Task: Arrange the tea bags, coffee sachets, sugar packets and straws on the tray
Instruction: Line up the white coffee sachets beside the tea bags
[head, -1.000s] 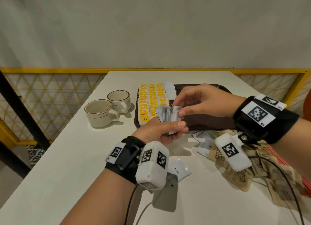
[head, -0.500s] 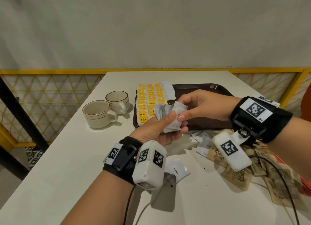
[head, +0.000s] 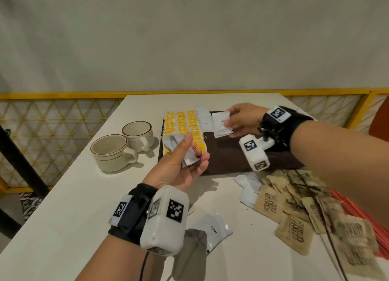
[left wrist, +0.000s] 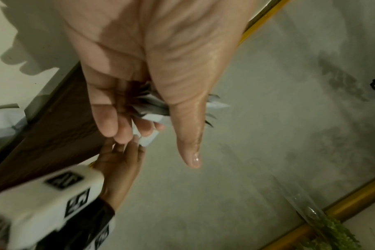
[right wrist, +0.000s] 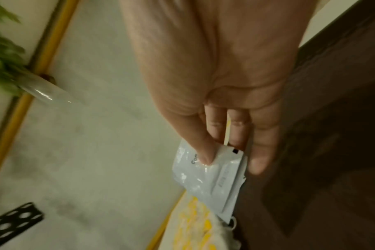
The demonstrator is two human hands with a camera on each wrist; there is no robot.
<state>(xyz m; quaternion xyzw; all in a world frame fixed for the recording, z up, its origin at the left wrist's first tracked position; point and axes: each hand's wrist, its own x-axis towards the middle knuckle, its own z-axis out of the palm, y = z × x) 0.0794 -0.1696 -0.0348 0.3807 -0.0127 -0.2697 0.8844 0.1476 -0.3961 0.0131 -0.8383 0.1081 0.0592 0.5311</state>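
A white table (head: 63, 196) stands against a pale wall, with a yellow mesh railing (head: 52, 120) behind it. On its far middle lies a dark brown tray (head: 231, 158). Yellow tea bags (head: 181, 123) fill the tray's left part in rows; their print is too small for me to read. Just right of them lies a white sachet (head: 203, 118) marked "Coffee".

My right hand (head: 244, 118) hovers over the far part of the tray, thumb and fingers pinching one coffee sachet (head: 221, 126) by its edge; in the right wrist view (right wrist: 210, 175) I can read only "Co" beside my thumb.

My left hand (head: 183, 165) is held palm up over the tray's near left corner, thumb pressing a fanned bunch of sachets (head: 181, 148) into loosely curled fingers (left wrist: 109, 111).

Two beige cups (head: 124, 146) with brown rim lines sit left of the tray, touching each other. Near my left wrist one more sachet (head: 212, 230) reading "Coffee" lies on the table. To the right, a heap of brown sugar packets (head: 294, 213) with dark lettering I can only partly read as "SUGAR" overlaps some white sachets (head: 248, 188). Red straws (head: 362, 221) lie at the far right edge.
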